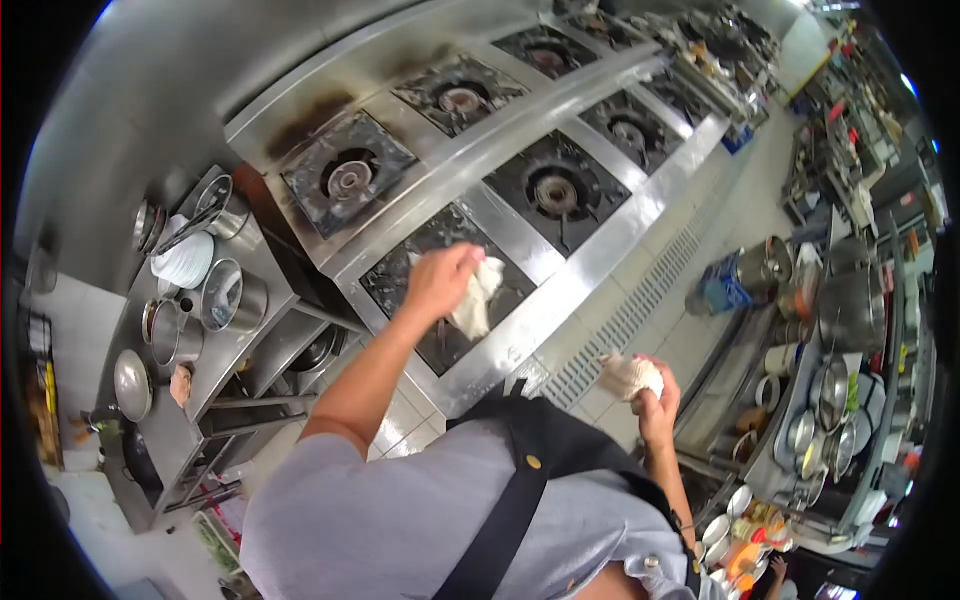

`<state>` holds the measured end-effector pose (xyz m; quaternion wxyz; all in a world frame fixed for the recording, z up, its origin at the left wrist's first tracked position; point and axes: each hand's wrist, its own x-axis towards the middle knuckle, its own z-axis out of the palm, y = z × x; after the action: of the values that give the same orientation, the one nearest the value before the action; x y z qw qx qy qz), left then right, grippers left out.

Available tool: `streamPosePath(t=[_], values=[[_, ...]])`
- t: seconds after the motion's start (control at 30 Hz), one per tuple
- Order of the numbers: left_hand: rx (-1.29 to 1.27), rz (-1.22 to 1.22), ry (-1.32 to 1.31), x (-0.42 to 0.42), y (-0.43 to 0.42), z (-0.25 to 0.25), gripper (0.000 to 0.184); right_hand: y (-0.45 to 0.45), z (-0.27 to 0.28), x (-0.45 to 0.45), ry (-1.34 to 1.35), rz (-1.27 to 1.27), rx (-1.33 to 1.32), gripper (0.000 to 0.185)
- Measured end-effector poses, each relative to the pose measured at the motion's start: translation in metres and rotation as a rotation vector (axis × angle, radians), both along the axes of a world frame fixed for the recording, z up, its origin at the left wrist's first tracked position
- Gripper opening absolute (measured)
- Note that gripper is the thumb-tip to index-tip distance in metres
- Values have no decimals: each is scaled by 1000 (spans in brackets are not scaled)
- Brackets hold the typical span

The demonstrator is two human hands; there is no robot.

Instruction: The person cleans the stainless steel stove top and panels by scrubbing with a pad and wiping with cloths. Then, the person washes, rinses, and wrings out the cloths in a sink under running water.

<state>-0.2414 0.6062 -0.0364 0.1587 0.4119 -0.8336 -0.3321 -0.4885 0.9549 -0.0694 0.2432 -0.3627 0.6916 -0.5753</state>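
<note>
My left hand (438, 285) is closed on a whitish cloth (478, 302) that hangs down from the fingers. It is over the nearest front burner (390, 282) of a steel gas stove (512, 347); I cannot tell whether the cloth touches the burner's dark plate. My right hand (656, 404) is held out to the right of my body, above the floor. Its fingers are wrapped round a bunched, off-white cloth (628, 377). Beside the left hand, toward the right, lies another front burner (555, 192) with a round ring.
On the left stands a steel table (240, 355) with pots (234, 297) and stacked white plates (184, 262). A floor drain grate (625, 315) runs along the stove's front. To the right are shelves with a large pot (852, 312) and metal bowls (832, 392). Another person's hand (778, 567) shows at the lower right.
</note>
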Motion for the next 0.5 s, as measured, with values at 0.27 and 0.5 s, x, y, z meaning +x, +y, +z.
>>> streamPosePath(t=[0.27, 0.5], values=[[315, 115, 617, -44, -59, -15, 31, 4, -18, -104, -81, -8, 87, 36], [642, 253, 666, -118, -32, -22, 39, -8, -46, -248, -296, 38, -81, 31]])
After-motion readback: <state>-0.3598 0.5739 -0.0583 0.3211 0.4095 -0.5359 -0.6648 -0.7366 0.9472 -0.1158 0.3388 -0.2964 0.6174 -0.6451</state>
